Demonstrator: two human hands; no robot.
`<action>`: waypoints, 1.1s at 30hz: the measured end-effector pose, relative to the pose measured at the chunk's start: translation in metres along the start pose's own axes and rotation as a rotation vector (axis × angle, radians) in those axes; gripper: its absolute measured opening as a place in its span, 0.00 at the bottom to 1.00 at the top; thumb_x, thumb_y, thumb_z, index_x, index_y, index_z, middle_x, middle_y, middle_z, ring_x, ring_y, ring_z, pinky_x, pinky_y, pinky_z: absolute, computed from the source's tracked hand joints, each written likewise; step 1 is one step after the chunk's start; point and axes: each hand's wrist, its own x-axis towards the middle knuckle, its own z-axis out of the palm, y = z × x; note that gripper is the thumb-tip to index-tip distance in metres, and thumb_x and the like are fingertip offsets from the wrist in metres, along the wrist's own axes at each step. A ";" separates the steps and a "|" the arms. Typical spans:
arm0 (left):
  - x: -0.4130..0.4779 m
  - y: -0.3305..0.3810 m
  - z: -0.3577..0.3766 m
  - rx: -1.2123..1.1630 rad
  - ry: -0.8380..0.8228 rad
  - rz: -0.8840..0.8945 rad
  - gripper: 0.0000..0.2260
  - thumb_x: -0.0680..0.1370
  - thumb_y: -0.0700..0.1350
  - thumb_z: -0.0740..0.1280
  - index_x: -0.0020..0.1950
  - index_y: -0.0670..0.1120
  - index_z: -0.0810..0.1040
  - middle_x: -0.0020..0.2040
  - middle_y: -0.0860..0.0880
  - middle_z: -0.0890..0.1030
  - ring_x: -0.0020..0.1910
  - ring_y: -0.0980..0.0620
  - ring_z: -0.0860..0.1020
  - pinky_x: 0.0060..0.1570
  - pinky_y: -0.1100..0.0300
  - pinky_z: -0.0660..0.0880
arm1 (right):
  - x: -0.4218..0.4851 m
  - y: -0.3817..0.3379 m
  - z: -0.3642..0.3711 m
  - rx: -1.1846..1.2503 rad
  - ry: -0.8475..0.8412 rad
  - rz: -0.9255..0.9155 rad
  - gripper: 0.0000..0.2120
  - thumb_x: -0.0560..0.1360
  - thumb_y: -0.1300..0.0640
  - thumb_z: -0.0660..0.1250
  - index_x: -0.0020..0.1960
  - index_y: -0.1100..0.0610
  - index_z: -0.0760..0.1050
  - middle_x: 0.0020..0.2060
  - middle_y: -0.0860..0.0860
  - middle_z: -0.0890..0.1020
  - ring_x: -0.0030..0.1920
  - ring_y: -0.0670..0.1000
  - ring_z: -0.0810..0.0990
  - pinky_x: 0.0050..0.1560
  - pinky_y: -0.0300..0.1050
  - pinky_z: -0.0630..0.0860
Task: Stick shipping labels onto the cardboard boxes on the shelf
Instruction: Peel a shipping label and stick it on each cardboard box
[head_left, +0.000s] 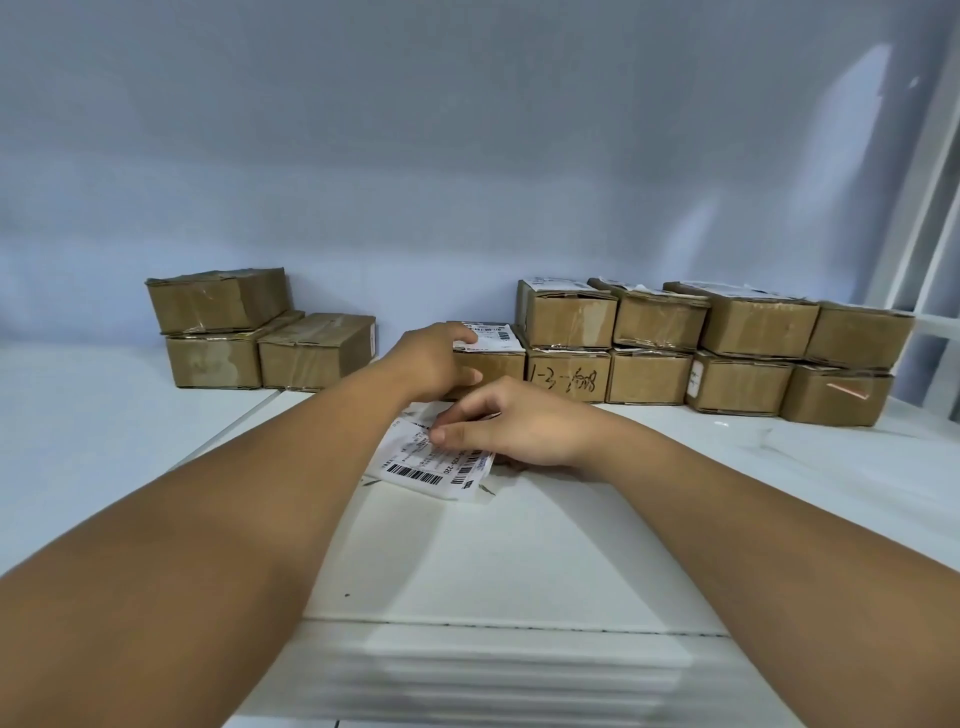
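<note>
Shipping labels (431, 467): loose stack of white rectangular barcode sheets, flat on the smooth white shelf (467, 561); print too small to read. Right grip (519, 426) pinches the top sheet. Left grip (436, 358) clasps a brown, taped cardboard box (501, 366) just behind, which is partly hidden. Right stack (753, 322): 8 boxes, 2 tiers. Left group (311, 353): 3 boxes.

The cardboard boxes (566, 322) along the back edge of the shelf (519, 561) are brown and matt, with strips of glossy clear tape (589, 310), and the middle box (501, 369) bears a white paper sticker (493, 332) on top. The labels (431, 467) in front are thin white paper with black print and a slight sheen; the shelf is white, smooth, faintly shiny.
</note>
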 end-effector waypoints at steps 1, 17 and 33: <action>0.000 0.001 0.000 0.062 0.011 0.032 0.23 0.75 0.47 0.70 0.69 0.50 0.70 0.69 0.48 0.71 0.67 0.49 0.70 0.60 0.63 0.65 | 0.000 0.000 0.000 0.000 -0.002 0.003 0.13 0.71 0.41 0.70 0.50 0.48 0.83 0.48 0.48 0.83 0.43 0.45 0.78 0.41 0.41 0.71; 0.002 0.006 -0.011 0.245 0.130 0.152 0.23 0.79 0.49 0.62 0.73 0.47 0.63 0.66 0.39 0.68 0.64 0.41 0.70 0.58 0.57 0.66 | -0.001 0.002 -0.005 0.068 0.019 -0.012 0.10 0.73 0.47 0.70 0.51 0.51 0.83 0.45 0.45 0.85 0.42 0.43 0.81 0.43 0.38 0.74; 0.004 -0.062 -0.031 0.577 0.214 -0.568 0.35 0.75 0.66 0.57 0.73 0.43 0.63 0.68 0.42 0.62 0.68 0.33 0.61 0.67 0.44 0.61 | -0.005 0.003 -0.009 0.082 0.020 0.018 0.11 0.72 0.46 0.71 0.51 0.50 0.83 0.48 0.41 0.84 0.52 0.38 0.80 0.58 0.34 0.71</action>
